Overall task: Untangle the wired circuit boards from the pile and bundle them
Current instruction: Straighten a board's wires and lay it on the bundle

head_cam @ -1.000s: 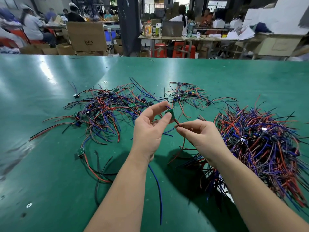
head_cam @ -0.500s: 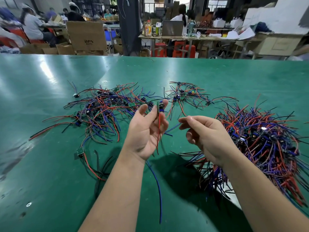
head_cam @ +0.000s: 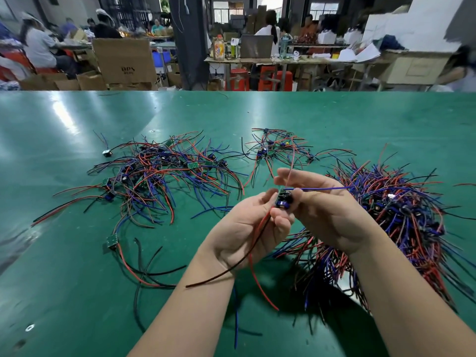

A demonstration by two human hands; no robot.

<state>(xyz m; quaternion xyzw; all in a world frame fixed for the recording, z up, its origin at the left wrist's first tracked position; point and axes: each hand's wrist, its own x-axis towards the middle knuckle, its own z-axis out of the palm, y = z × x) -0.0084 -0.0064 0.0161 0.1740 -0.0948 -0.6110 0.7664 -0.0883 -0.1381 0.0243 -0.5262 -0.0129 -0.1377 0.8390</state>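
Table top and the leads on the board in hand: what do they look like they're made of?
Table top: green rubber or vinyl mat, probably; smooth semi-gloss, it mirrors the light glare. Red lead and black lead off the circuit board: flexible plastic insulation, PVC or silicone unclear; satin sheen, they droop in soft curves.

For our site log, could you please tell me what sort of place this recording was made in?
Most likely an electronics assembly workshop: a long green work table strewn with tangled red, blue and black wired circuit boards, brown cardboard boxes behind it, and other workers seated at benches.
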